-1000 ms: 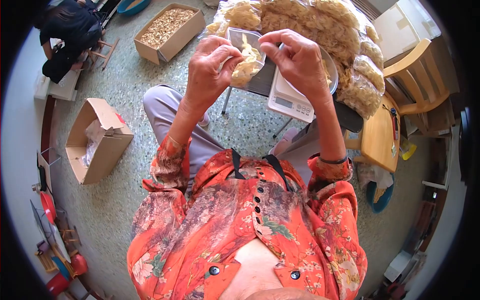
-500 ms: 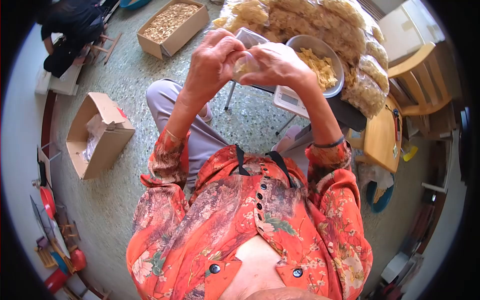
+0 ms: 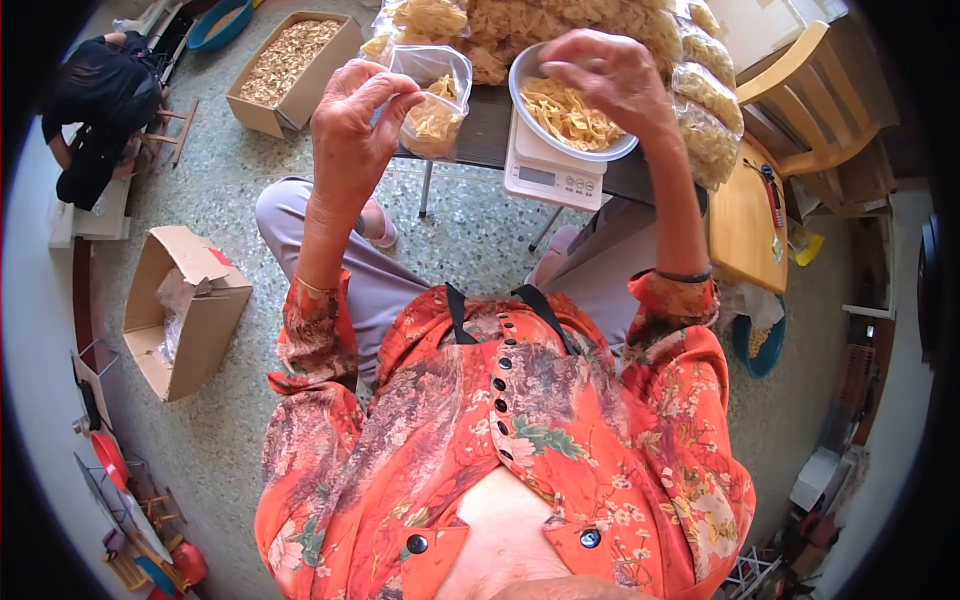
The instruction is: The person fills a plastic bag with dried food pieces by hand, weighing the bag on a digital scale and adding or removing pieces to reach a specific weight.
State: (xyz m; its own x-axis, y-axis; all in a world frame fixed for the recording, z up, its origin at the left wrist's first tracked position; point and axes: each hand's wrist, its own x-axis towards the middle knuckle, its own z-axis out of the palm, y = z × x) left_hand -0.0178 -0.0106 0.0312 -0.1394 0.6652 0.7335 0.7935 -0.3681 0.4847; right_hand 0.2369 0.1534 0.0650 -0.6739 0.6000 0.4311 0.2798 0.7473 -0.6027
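Just now the bare right hand [image 3: 620, 85] had moved from beside the clear plastic bag [image 3: 435, 130] of pale-yellow strips to above the round, translucent plastic bowl [image 3: 590, 154] of similar strips, which left the bag to the left hand [image 3: 360, 130] alone. Left thumb and fingers pinched the bag's rim, its mouth gaping, to the left of the bowl and white plastic scale [image 3: 553, 180]. Whether its bottom rested on the dark tabletop [image 3: 485, 125] was unclear. Right fingers curled downward, and whether they gripped anything could not be told; that hand hid part of the bowl. The scale's readout was illegible, and the stacked clear bags [image 3: 575, 35] behind were cut off above.
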